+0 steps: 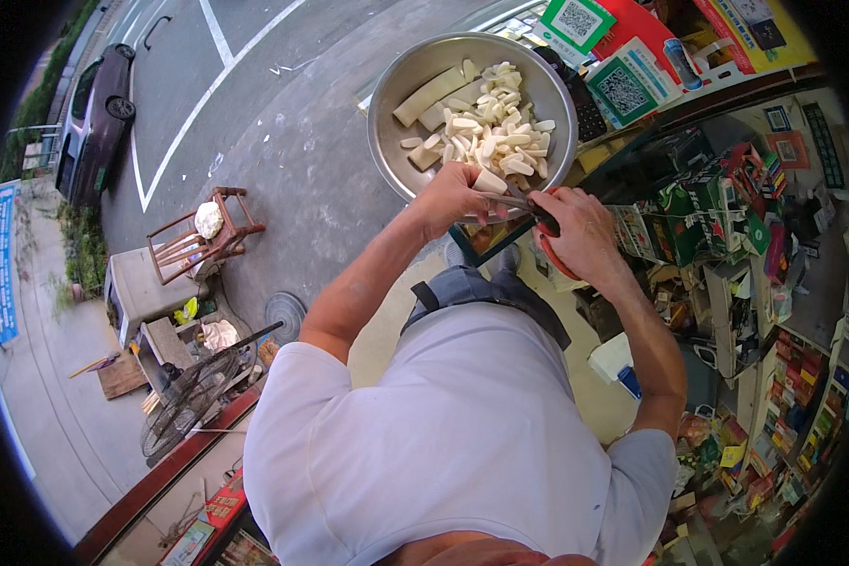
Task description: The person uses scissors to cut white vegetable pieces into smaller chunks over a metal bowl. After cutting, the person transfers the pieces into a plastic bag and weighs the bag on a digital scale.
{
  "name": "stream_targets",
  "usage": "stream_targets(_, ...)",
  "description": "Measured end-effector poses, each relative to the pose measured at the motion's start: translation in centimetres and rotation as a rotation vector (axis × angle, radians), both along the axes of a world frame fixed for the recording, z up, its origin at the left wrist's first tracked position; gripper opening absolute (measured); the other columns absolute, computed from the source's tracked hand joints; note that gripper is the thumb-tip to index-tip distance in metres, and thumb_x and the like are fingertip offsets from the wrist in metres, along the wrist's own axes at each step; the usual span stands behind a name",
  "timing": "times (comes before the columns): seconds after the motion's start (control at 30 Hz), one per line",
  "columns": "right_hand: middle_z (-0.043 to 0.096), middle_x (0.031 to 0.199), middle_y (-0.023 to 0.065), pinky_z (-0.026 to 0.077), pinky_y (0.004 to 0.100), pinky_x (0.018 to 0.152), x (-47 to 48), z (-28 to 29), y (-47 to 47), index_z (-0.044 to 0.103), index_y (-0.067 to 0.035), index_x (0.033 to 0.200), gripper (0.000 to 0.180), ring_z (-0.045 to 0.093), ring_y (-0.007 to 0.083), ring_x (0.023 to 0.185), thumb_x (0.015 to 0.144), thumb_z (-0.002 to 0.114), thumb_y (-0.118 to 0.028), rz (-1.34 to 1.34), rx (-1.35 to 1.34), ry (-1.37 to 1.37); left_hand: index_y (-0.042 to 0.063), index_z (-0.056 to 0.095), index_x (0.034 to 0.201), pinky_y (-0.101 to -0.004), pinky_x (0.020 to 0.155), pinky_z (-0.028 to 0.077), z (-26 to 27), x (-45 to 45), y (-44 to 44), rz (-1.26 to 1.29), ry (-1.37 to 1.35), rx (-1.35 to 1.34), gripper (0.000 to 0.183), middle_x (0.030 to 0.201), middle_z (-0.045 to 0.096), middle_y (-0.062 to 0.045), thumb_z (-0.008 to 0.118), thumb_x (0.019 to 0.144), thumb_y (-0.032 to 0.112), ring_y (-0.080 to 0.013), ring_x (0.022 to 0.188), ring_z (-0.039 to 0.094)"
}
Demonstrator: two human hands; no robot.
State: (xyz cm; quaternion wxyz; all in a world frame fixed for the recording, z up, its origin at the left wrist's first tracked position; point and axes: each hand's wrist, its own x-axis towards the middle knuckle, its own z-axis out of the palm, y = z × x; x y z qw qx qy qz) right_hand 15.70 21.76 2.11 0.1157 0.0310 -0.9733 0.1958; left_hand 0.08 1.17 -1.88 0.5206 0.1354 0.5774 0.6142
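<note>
My left hand (456,201) pinches a short, pale stick of cut food (490,182) over the near rim of a round steel bowl (389,157). My right hand (581,230) grips scissors with red handles (557,259); their blades lie against or very close to that stick, though fingers partly cover them. In the bowl is a heap of small, pale slices (499,138). Several longer pieces of the same food (430,95) rest at the bowl's left side. Whether it is a vegetable or something else, I cannot tell.
The bowl stands on a glass-fronted counter (495,244), beside a dark keypad device (588,117) and printed code cards (626,88). Packed goods (707,205) crowd the right. Leftward are a wooden chair (230,230), a fan (198,403) and a parked car (95,120).
</note>
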Motion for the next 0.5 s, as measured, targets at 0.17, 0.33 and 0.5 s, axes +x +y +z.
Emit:
stream_targets(0.17,0.072,0.077,0.0139,0.055,0.0462,0.07,-0.7,0.8,-0.1,0.076,-0.009,0.119,0.032,0.073,0.0342,0.075,0.09,0.077,-0.023,-0.075,-0.111,-0.299,-0.002,0.079,0.11,-0.0266,0.071,0.056,-0.2,-0.3,0.1,0.0,-0.029,-0.102,0.019,0.094,0.079,-0.007,0.075,0.092,0.003,-0.0127,0.087,0.073)
stream_targets(0.33,0.071,0.075,0.0152,0.053,0.04,0.066,0.1,1.8,0.0,0.078,-0.005,0.109,0.025,0.07,0.0273,0.067,0.091,0.077,-0.022,-0.229,-0.547,-0.426,-0.004,0.066,0.133,-0.0274,0.078,0.058,-0.5,-0.1,-0.7,0.164,-0.058,0.051,0.037,0.101,0.076,-0.009,0.07,0.097,0.003,-0.0135,0.088,0.072)
stream_targets(0.5,0.068,0.073,0.0098,0.051,0.0337,0.066,0.9,1.1,0.0,0.075,-0.002,0.104,0.024,0.063,0.0156,0.066,0.091,0.079,-0.022,-0.316,-0.961,-0.572,-0.001,0.053,0.141,-0.0263,0.077,0.058,0.9,1.5,-0.3,0.525,0.24,0.178,0.047,0.102,0.073,-0.012,0.069,0.098,0.001,-0.0149,0.086,0.071)
